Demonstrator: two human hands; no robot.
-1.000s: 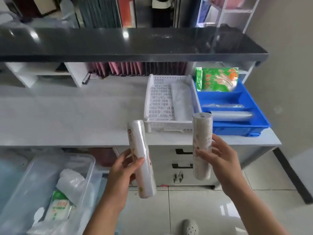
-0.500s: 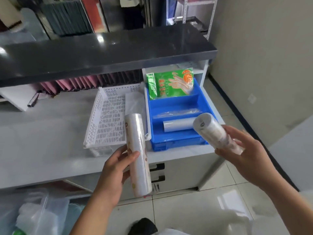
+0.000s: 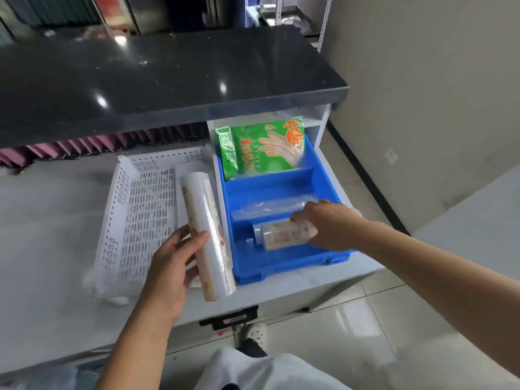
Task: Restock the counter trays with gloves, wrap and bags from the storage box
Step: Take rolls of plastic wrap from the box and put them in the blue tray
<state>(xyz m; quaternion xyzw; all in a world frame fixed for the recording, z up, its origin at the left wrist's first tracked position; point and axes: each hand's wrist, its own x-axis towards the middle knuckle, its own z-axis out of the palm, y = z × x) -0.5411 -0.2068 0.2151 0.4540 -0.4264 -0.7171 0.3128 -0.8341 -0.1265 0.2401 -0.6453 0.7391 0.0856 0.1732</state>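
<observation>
- R hand point(image 3: 327, 225) grips one end of a printed wrap roll point(image 3: 287, 235), lying crosswise low in the near compartment of the blue tray point(image 3: 284, 266). Can't tell if it touches the tray floor yet.
- A clear roll point(image 3: 257, 230) already lies in that compartment, just behind and touching or nearly touching the printed one; another clear-wrapped roll point(image 3: 270, 206) sits in the middle compartment.
- L hand point(image 3: 171, 263) clasps a second wrap roll point(image 3: 208, 235), roughly upright and tilted, over the seam between the white perforated tray point(image 3: 135, 215) and the blue tray.
- Glove pack point(image 3: 264, 147), green, stands in the far compartment under the dark counter shelf point(image 3: 168, 80).
- Storage box not in view now.
- Risks, as I judge: letting go early → printed roll rides up on the clear roll and rolls against the near wall or lies skewed.
- L roll's plastic looks slick w/ a one-hand hold near mid-length; could slip and drop to the counter edge or floor.
- Near compartment looks tight for a third roll; forcing it may jam.
</observation>
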